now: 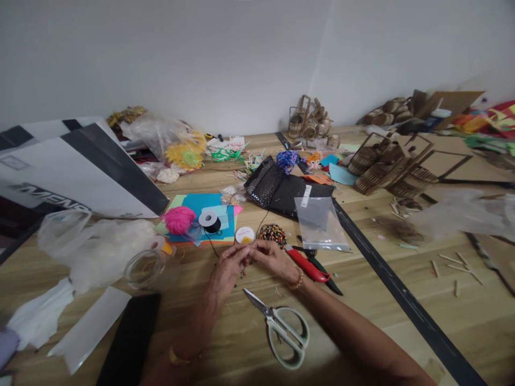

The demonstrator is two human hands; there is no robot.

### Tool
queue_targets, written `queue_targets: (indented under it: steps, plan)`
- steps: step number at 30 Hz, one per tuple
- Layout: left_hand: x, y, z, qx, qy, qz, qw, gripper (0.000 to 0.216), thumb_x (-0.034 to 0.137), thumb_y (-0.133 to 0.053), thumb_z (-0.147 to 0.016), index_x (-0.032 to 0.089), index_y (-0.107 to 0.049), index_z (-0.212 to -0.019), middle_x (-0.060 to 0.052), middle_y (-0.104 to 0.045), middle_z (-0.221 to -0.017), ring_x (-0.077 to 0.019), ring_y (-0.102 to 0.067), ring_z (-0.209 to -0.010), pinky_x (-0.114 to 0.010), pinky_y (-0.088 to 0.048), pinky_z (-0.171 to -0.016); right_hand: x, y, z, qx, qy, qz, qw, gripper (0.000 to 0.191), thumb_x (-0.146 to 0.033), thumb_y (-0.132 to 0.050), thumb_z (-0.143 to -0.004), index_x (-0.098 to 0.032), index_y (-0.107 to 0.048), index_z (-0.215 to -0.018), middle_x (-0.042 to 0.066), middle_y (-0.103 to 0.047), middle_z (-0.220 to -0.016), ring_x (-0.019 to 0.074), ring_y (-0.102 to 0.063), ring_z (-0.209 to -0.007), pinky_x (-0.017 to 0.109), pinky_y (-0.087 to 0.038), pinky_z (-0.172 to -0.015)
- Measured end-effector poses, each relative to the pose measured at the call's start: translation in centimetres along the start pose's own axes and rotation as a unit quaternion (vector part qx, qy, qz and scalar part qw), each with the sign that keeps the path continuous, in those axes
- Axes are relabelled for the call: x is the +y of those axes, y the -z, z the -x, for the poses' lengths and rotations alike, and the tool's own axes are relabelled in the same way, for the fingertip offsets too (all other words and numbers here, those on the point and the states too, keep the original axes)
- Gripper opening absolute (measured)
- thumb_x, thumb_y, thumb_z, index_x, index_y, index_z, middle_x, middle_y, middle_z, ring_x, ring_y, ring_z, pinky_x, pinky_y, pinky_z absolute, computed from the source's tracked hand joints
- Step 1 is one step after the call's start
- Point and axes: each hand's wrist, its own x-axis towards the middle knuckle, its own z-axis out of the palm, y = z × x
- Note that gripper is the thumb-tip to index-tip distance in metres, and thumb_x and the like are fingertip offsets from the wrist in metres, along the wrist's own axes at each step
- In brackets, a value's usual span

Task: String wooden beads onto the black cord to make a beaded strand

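Note:
My left hand (230, 264) and my right hand (274, 258) meet fingertip to fingertip above the table, both closed in a pinch. A thin black cord runs from the spool (210, 221) down to my left hand, and the pinched fingers appear to hold it; its end is hidden. Just below the fingertips are a few small dark beads (242, 273); I cannot tell if they are strung. Beyond my right hand lies a heap of multicoloured beads (272, 235), with a round white-lidded container (244, 235) to its left. Open-bladed scissors (281, 332) lie nearer me.
Red-handled pliers (308, 265) lie beside my right wrist, near a clear plastic bag (324, 225) and a black bubble mailer (281, 187). Pink yarn (179, 220) rests on coloured paper. A glass jar (145, 268) stands left; small woven baskets (376, 163) sit right.

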Motion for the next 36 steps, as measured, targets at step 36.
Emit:
queue_targets:
  steps: [36]
  plan:
    - [5.4, -0.8, -0.9, -0.006, -0.128, -0.017, 0.992, 0.02, 0.023, -0.079, -0.06, 0.013, -0.062, -0.066, 0.001, -0.061, -0.059, -0.0098, -0.056, -0.056, -0.023, -0.044, -0.057, -0.3, 2.7, -0.6, 0.125, 0.002, -0.16, 0.979, 0.044, -0.038, -0.078, -0.069, -0.017, -0.059, -0.104, 0.006, -0.074, -0.082, 0.016, -0.07, -0.072, 0.03, -0.055, -0.075]
